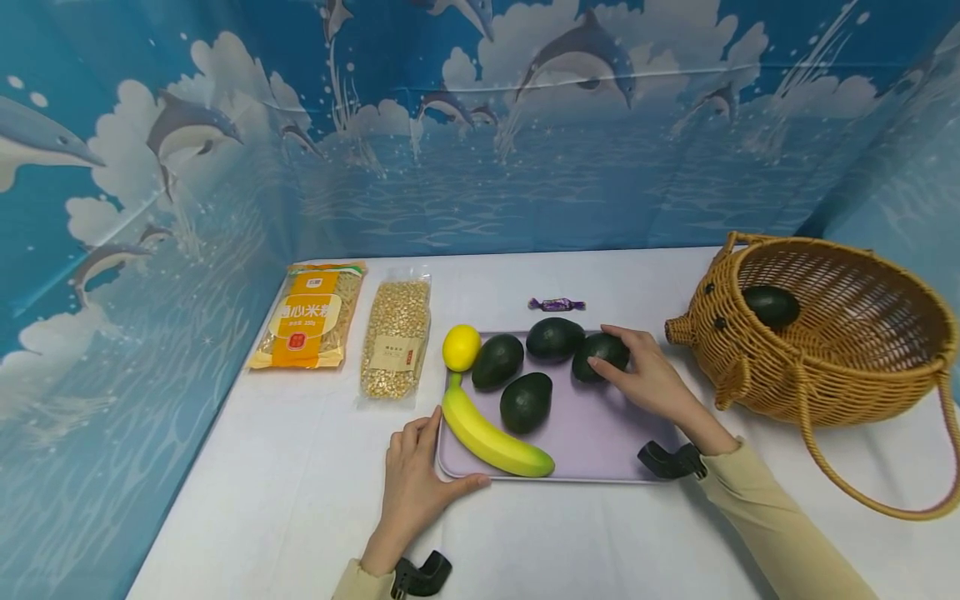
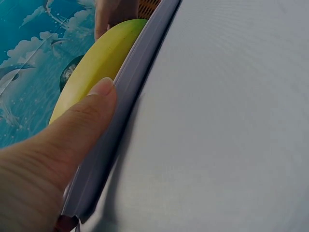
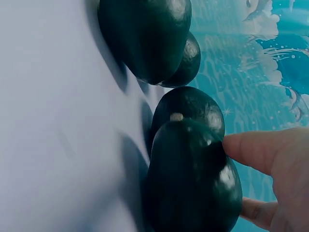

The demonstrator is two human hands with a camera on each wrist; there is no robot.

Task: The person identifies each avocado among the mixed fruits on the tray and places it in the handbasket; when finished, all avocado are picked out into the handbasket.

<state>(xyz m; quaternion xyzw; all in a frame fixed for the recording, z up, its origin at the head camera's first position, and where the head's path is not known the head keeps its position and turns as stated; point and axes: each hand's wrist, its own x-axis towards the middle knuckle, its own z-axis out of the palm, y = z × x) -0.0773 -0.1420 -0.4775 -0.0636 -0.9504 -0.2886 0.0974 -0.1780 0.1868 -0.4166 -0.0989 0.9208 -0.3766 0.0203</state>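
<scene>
My right hand [image 1: 645, 375] has its thumb and fingers around the rightmost avocado [image 1: 600, 357], on the back right part of a lilac tray [image 1: 600, 442]. In the right wrist view, the thumb meets the dark skin of that avocado [image 3: 193, 179]. At the tray's front left corner rests my left hand [image 1: 416, 479], fingers along the left side and thumb on the front rim. Beside it a banana [image 1: 487, 435] curves along the tray, and its yellow side [image 2: 101, 63] shows past the thumb. Three more avocados [image 1: 527, 402] and a lemon [image 1: 461, 347] lie on the tray.
A wicker basket [image 1: 750, 375] with a rope-like handle stands at the right, with an avocado [image 1: 771, 307] inside. Behind the tray lies a purple wrapped candy [image 1: 557, 305]. Left of the tray are an orange food packet [image 1: 307, 317] and a clear bag of pale grains [image 1: 396, 333].
</scene>
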